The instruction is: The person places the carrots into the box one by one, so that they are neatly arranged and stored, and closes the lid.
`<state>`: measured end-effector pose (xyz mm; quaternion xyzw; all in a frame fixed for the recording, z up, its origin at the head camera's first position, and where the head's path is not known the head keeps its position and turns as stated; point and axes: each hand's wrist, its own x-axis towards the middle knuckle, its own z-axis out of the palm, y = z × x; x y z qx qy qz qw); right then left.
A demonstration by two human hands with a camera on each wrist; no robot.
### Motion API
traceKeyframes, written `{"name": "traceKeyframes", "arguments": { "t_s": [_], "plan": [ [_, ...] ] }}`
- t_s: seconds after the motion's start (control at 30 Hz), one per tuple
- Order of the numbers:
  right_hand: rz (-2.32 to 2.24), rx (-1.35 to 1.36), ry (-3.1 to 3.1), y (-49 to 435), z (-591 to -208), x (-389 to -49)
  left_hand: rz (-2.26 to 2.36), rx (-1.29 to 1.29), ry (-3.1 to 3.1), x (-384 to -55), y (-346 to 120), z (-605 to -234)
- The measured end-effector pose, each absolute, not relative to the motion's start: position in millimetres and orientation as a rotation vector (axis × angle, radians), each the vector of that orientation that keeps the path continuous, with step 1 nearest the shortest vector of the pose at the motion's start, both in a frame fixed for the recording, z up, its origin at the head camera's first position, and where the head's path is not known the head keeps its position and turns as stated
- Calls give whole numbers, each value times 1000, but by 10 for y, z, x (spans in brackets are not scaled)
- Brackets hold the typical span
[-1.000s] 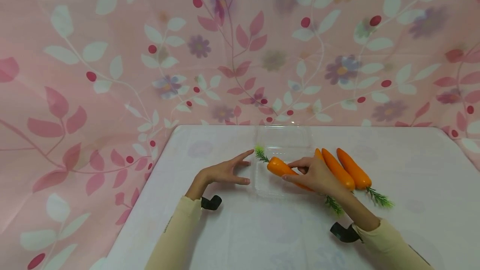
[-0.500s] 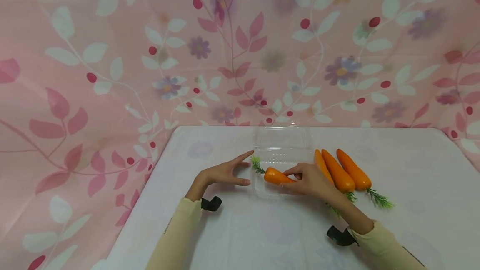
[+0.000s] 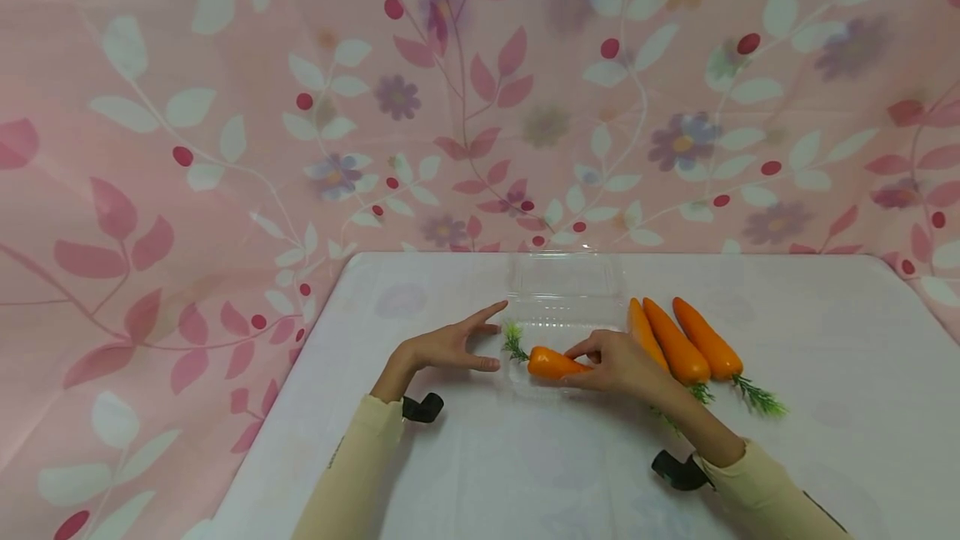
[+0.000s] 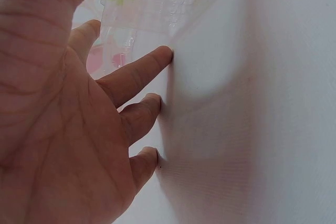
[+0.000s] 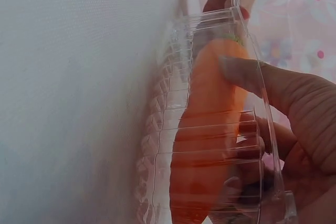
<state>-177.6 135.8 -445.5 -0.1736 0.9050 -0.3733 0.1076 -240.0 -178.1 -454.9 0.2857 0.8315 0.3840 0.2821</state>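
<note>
In the head view, my right hand (image 3: 624, 361) pinches an orange carrot (image 3: 551, 363) between thumb and fingers. The carrot lies inside a clear plastic clamshell box (image 3: 566, 275), its green leafy top (image 3: 513, 340) pointing left over the box's left side. Seen from the right wrist, the carrot's body (image 5: 207, 135) shows through the ridged clear wall, with my thumb on its upper part. My left hand (image 3: 448, 347) is beside the box's left edge, fingers spread and holding nothing. In the left wrist view, its fingertips (image 4: 164, 55) are down at the white cloth.
Several more carrots (image 3: 677, 344) lie side by side just right of the box, partly behind my right hand and forearm. A white cloth covers the table (image 3: 420, 473). Behind it hangs a pink floral curtain (image 3: 480, 107). The box's lid lies folded back toward the curtain.
My right hand has lowered the carrot into the box, moving it slightly left and toward me. The left hand has stayed in place.
</note>
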Motion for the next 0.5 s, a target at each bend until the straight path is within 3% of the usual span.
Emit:
{"name": "traceKeyframes", "arguments": {
  "t_s": [0.5],
  "plan": [
    [-1048, -570, 2587, 1361, -4452, -1818, 1025, 760, 2233, -2404, -1789, -4573]
  ]
}}
